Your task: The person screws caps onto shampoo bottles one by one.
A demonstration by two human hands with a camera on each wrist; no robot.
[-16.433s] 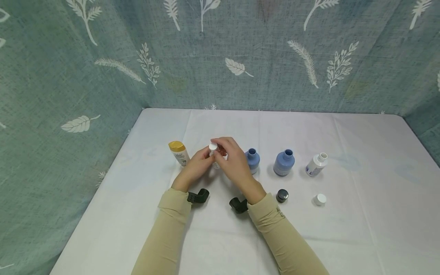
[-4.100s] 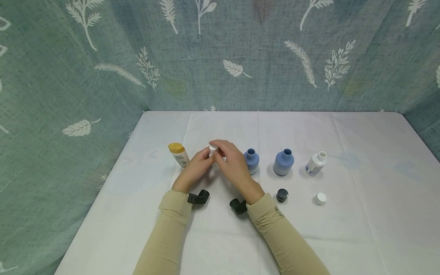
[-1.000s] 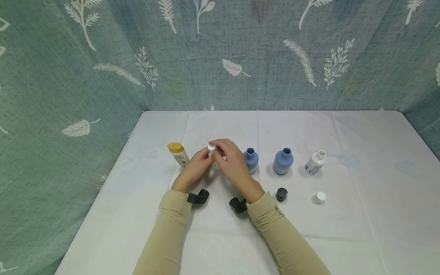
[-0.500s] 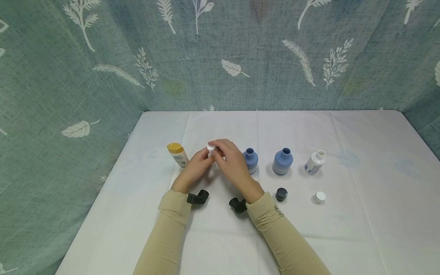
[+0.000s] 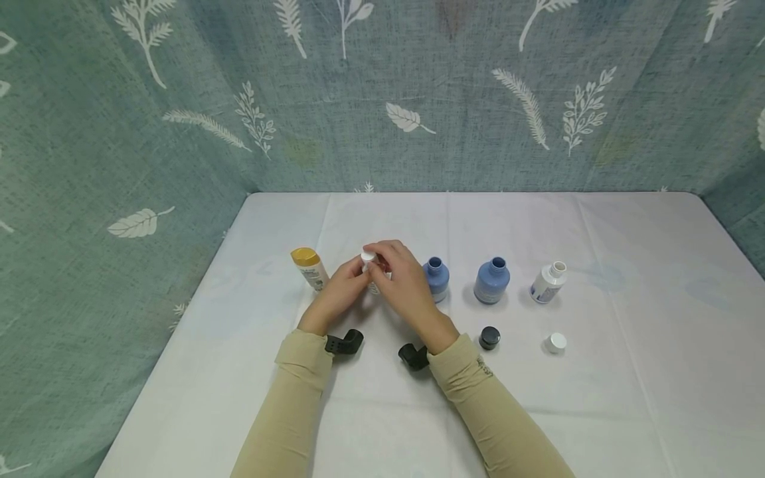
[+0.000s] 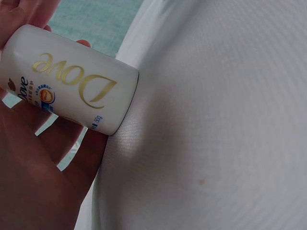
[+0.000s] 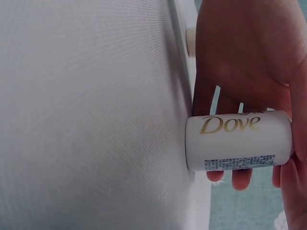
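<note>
A small white Dove bottle [image 6: 72,79] stands upright on the cloth between both hands, its base touching the cloth. My left hand [image 5: 339,291] grips its body from the left, fingers curled behind it. From the right, my right hand [image 5: 406,282] pinches the white cap [image 5: 368,255] at the top with thumb and forefinger, while its other fingers pass behind the bottle. Gold lettering shows in both wrist views. Fingers partly hide the cap and the upper body. Left of the hands is a white bottle with a yellow cap [image 5: 310,269]; just right stands an uncapped blue bottle [image 5: 438,280].
Farther right stand another uncapped blue bottle [image 5: 493,281] and an uncapped white bottle [image 5: 547,283]. Nearer the person lie a black cap [image 5: 489,338] and a white cap [image 5: 555,343]. A green leaf-patterned curtain [image 5: 335,133] borders the white-covered table [image 5: 627,398] at back and left.
Both hands stay on the Dove bottle in every frame. The right fingers shift slightly around its cap. The other bottles and the loose caps keep their places.
</note>
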